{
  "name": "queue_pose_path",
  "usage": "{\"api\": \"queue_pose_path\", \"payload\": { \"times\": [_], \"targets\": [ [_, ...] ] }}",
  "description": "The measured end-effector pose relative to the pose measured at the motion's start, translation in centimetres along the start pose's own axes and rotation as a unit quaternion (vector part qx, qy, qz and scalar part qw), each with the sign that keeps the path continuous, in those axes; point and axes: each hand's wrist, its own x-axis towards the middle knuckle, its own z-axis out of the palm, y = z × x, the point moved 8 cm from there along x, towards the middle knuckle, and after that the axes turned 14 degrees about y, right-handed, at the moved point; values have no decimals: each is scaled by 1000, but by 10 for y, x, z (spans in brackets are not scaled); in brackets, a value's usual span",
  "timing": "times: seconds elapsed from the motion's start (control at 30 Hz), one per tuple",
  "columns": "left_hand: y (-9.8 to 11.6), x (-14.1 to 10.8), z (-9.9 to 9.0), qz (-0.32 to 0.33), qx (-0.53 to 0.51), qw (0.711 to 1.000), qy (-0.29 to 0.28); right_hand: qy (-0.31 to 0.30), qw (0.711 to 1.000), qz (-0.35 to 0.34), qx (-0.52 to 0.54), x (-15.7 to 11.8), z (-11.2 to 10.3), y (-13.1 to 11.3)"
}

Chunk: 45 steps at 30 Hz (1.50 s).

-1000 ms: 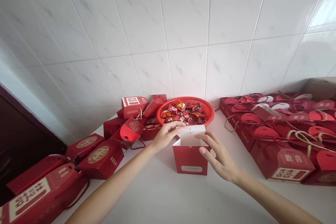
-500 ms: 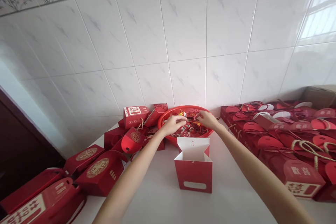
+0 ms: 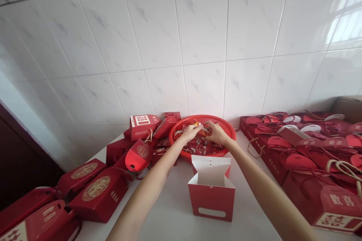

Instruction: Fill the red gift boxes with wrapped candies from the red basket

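Both of my hands reach into a round red plastic basket (image 3: 232,135) at the wall, which holds many small wrapped candies (image 3: 198,146). My left hand (image 3: 190,132) has its fingers pressed together beside a shiny yellow and red wrapper; what it pinches is too small to make out. Close by on the right, my right hand (image 3: 216,133) curves over the candies with thumb and fingers apart. Between my forearms, in front of the basket, stands a red box (image 3: 211,201) with its top open and white inside.
Closed red gift boxes (image 3: 97,196) lie at the left of the white table (image 3: 166,211). Rows of red boxes with rope handles (image 3: 308,196) fill the right side. A brown carton (image 3: 349,109) is at the far right, and a tiled wall (image 3: 203,90) rises behind.
The view has shifted slightly. My right hand has moved left toward my left hand over the candies, and its fingers have spread.
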Motion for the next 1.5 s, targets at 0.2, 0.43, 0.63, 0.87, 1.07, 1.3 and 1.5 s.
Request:
{"api": "queue_pose_path", "payload": {
  "times": [0.2,0.43,0.63,0.87,1.07,1.3,1.5],
  "targets": [
    [17,-5,-14,11,-101,994,28,39,970,35,235,-3,-10,-6],
    [12,-7,-12,-21,-81,996,36,126,931,68,335,-3,-30,1],
    [2,-20,16,23,127,985,-112,187,857,199,436,-5,-28,28],
    [3,-17,31,39,166,971,-169,223,836,227,447,-6,-31,32],
    [4,-10,23,26,155,978,-136,232,826,244,452,-7,-30,39],
    [14,-2,0,41,51,998,-12,216,829,252,450,-5,-28,40],
    [18,-3,-5,31,4,999,13,200,822,255,467,-4,-24,39]
  ]
}}
